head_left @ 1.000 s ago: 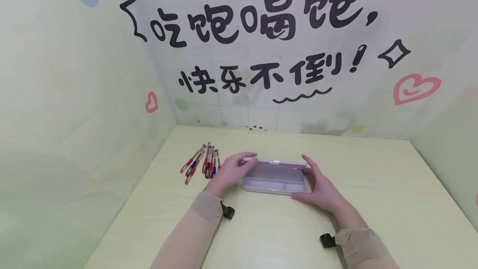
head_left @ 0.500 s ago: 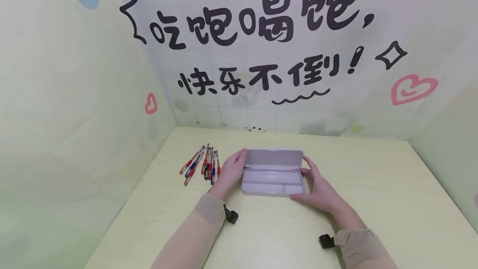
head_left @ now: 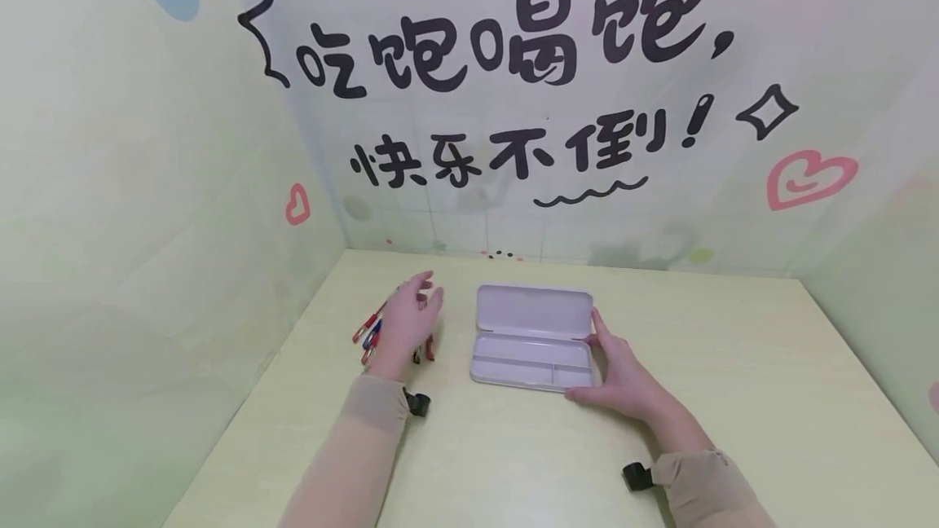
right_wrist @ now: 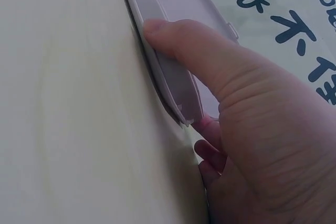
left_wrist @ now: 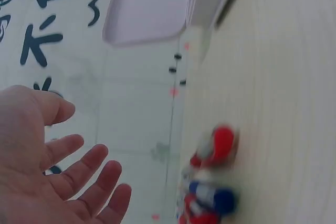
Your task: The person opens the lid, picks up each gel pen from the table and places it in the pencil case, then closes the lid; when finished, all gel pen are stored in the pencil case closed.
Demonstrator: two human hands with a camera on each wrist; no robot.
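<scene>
A pale lilac pencil case (head_left: 511, 371) lies on the table with its lid (head_left: 534, 310) raised at the back. Its tray has a long compartment and smaller ones in front, with nothing in them. My right hand (head_left: 625, 375) grips the case's right end; in the right wrist view the thumb presses on the front wall (right_wrist: 178, 82) and the other fingers lie behind. My left hand (head_left: 406, 318) is over the pens (head_left: 372, 334), partly hiding them. In the left wrist view its fingers (left_wrist: 89, 161) are spread, holding nothing, apart from the blurred red and blue pens (left_wrist: 214, 196).
The pale wooden table (head_left: 506, 463) meets a printed backdrop (head_left: 469, 218) at its far edge and side panels at left and right. Black camera mounts (head_left: 638, 477) sit on both sleeves.
The lid has swung from partly lifted to standing raised. My left hand has let go of the case and moved left over the pens. The right hand has stayed at the case's right end.
</scene>
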